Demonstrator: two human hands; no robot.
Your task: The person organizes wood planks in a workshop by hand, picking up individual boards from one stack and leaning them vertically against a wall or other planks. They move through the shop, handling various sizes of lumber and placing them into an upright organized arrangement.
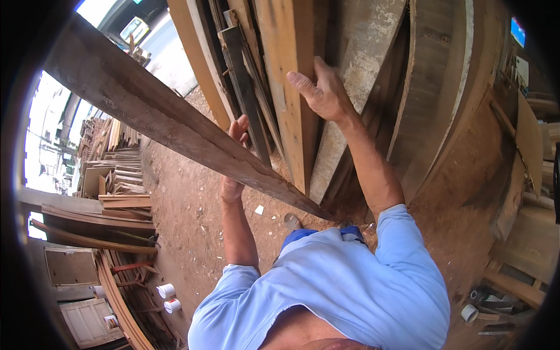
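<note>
Across the dirt floor (pixel 192 256) the long weathered plank (pixel 175 122) is tilted, its lower end beside the upright timbers (pixel 291 87) by which the floor's far edge is blocked; if that end were made to slip by loose scraps (pixel 258 210), the plank could be toppled; behind it the left hand (pixel 238 129) is placed, fingers extended, any grip hidden; the right hand (pixel 326 98) is raised, fingers spread, nothing held; white buckets (pixel 166 291) are set near the floor's left edge.
</note>
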